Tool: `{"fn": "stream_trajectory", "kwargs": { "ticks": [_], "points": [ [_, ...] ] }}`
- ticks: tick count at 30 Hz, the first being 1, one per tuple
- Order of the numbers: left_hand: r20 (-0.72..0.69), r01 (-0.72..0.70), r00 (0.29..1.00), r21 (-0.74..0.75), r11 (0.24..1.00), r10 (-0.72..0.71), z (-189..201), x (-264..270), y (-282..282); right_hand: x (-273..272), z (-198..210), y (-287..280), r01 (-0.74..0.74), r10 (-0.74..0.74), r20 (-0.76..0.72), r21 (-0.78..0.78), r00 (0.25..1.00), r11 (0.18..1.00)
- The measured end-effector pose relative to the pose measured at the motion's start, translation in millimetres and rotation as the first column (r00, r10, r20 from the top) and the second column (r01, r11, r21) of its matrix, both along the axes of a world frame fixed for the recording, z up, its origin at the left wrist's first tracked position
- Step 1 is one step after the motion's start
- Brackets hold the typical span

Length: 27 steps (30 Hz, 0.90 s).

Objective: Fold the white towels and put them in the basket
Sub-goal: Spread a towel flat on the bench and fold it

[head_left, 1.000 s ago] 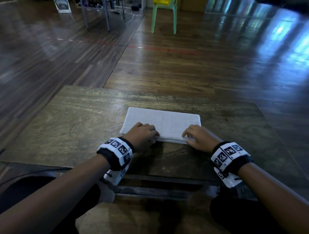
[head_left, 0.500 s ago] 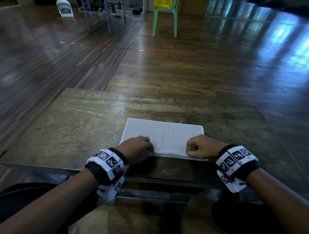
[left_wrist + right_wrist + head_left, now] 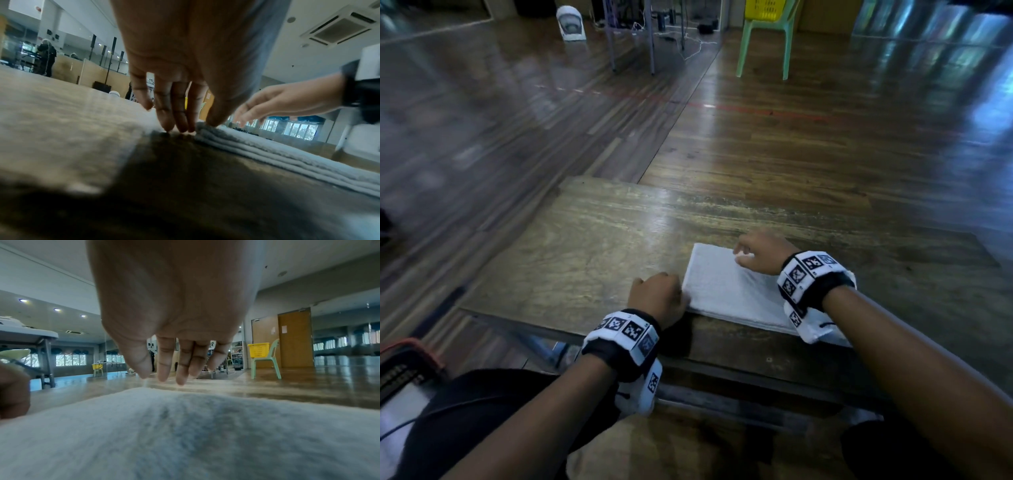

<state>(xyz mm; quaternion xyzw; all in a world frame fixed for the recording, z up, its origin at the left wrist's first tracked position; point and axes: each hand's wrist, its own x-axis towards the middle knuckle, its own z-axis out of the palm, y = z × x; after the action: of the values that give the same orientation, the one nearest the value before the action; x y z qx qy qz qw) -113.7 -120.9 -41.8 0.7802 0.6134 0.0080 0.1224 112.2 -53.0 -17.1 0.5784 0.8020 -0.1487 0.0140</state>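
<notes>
Left hand (image 3: 659, 298) low, fingers (image 3: 172, 113) pointing down, near straight, thumb tip alongside them. Right hand (image 3: 762, 251) reaches further forward, fingers (image 3: 180, 363) loosely extended downward, nothing gripped. Both forearms extended forward, bands on both wrists.

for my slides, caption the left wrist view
Left hand touching the corner of a folded white towel on a wooden table.

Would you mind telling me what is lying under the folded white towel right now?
The towel lies flat on the wooden table; several folded layers show along its near edge. Whether anything is tucked between the layers cannot be seen.
</notes>
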Motion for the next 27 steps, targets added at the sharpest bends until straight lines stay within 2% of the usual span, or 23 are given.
{"fn": "stream_trajectory", "kwargs": {
  "ticks": [2, 6, 11, 16, 18, 20, 22, 24, 26, 27],
  "points": [
    [-0.031, -0.032, 0.999, -0.035, 0.999, 0.031, -2, 4, 2, -19, -11, 16, 0.027, -0.026, 0.024, -0.013, 0.999, 1.0],
    [-0.003, -0.093, 0.996, -0.131, 0.987, 0.093, 1, 4, 8, -45, -27, 33, 0.083, -0.08, 0.048, -0.063, 0.996, 0.995],
    [0.125, -0.092, 0.983, -0.287, 0.953, 0.133, 1, 3, 13, -58, -31, 46, 0.143, -0.142, 0.022, -0.044, 0.99, 0.989],
    [0.208, -0.09, 0.964, -0.335, 0.938, 0.167, -1, -1, 18, -61, -24, 47, 0.145, -0.147, -0.027, -0.058, 0.989, 0.988],
    [0.277, -0.081, 0.944, -0.329, 0.941, 0.178, 1, -4, 20, -61, -21, 49, 0.152, -0.155, -0.106, -0.042, 0.982, 0.988],
    [0.353, -0.101, 0.912, -0.295, 0.95, 0.207, 7, -8, 21, -59, -15, 47, 0.166, -0.169, -0.255, -0.032, 0.952, 0.986],
    [0.428, -0.149, 0.872, -0.231, 0.962, 0.238, 18, -13, 21, -56, -3, 42, 0.189, -0.18, -0.4, -0.016, 0.899, 0.982],
    [0.483, -0.205, 0.84, -0.139, 0.969, 0.247, 31, -16, 19, -51, 12, 37, 0.225, -0.199, -0.545, -0.019, 0.815, 0.974],
    [0.506, -0.235, 0.834, -0.036, 0.971, 0.22, 46, -18, 16, -41, 28, 33, 0.226, -0.19, -0.639, -0.027, 0.745, 0.974],
    [0.505, -0.233, 0.841, 0.013, 0.972, 0.195, 54, -18, 14, -34, 34, 32, 0.215, -0.176, -0.65, -0.02, 0.74, 0.976]
  ]
}}
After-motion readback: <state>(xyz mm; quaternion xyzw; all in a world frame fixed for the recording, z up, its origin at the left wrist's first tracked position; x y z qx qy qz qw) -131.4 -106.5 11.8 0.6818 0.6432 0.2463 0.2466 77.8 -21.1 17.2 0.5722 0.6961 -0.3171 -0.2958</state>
